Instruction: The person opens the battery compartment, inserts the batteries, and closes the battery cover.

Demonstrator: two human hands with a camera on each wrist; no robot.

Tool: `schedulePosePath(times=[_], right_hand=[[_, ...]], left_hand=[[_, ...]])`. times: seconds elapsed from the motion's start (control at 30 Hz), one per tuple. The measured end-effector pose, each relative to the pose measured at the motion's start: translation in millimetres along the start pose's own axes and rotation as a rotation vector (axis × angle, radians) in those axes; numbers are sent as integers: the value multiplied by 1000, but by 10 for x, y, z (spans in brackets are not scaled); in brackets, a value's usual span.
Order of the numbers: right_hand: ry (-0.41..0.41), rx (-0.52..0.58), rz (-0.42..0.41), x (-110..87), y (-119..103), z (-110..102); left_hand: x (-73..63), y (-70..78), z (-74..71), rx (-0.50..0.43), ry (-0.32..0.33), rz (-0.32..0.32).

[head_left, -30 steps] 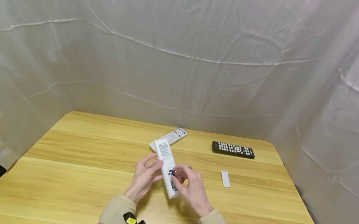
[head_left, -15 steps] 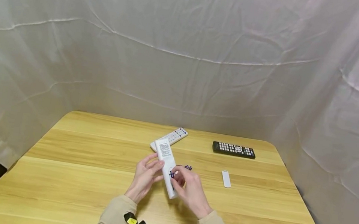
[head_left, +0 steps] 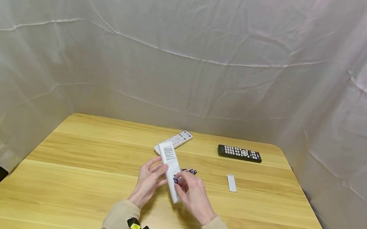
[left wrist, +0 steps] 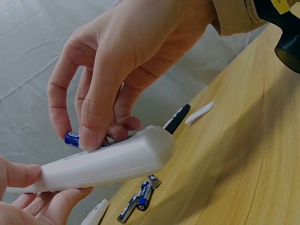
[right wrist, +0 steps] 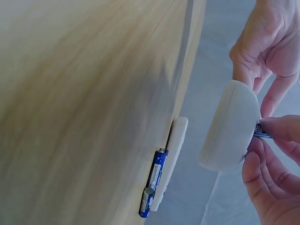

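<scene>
My left hand (head_left: 148,181) grips a white remote control (head_left: 169,163) that is held above the table, its printed back facing up. At the remote's lower end, my right hand (head_left: 193,195) pinches a blue battery (left wrist: 71,139) between thumb and fingers. In the left wrist view the battery lies low along the remote's back, fingertips right at the surface. The right wrist view shows the battery's end (right wrist: 263,132) jutting from the back beside the fingers. The right fingers hide most of the battery compartment.
Several loose blue batteries (left wrist: 144,197) lie on the table beneath the held remote. Behind it rests a second white remote (head_left: 180,139), buttons up. A black remote (head_left: 239,153) lies at the back right, with a small white battery cover (head_left: 231,183) nearer.
My right hand has shifted slightly down and covers more of the battery compartment, uncovering the loose batteries behind it. My left hand and the remote are nearly still.
</scene>
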State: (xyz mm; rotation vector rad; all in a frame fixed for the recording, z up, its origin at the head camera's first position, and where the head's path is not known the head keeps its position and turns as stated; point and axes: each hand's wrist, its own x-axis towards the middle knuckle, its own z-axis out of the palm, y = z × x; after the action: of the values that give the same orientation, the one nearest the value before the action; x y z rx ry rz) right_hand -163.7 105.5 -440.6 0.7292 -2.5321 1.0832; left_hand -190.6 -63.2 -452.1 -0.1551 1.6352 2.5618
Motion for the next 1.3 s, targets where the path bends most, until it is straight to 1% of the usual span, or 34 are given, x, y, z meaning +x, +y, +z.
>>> schedulePosePath(times=[0.33,0.6,1.03,1.17,1.3], right_hand=[[-10,6,19,-7,15,-13],[-5,6,4,-9,24,0],[8,-65,2,-23,9,34],[15,-63,-3,-22,4,38],[6,-66,-5,-23,1,42]], left_hand=[[-13,-1,20,-2,-1,5],[-26,-9,28,8,8,14],[-36,-21,30,15,28,23],[-29,-26,30,12,31,25],[-28,-25,29,12,29,29]])
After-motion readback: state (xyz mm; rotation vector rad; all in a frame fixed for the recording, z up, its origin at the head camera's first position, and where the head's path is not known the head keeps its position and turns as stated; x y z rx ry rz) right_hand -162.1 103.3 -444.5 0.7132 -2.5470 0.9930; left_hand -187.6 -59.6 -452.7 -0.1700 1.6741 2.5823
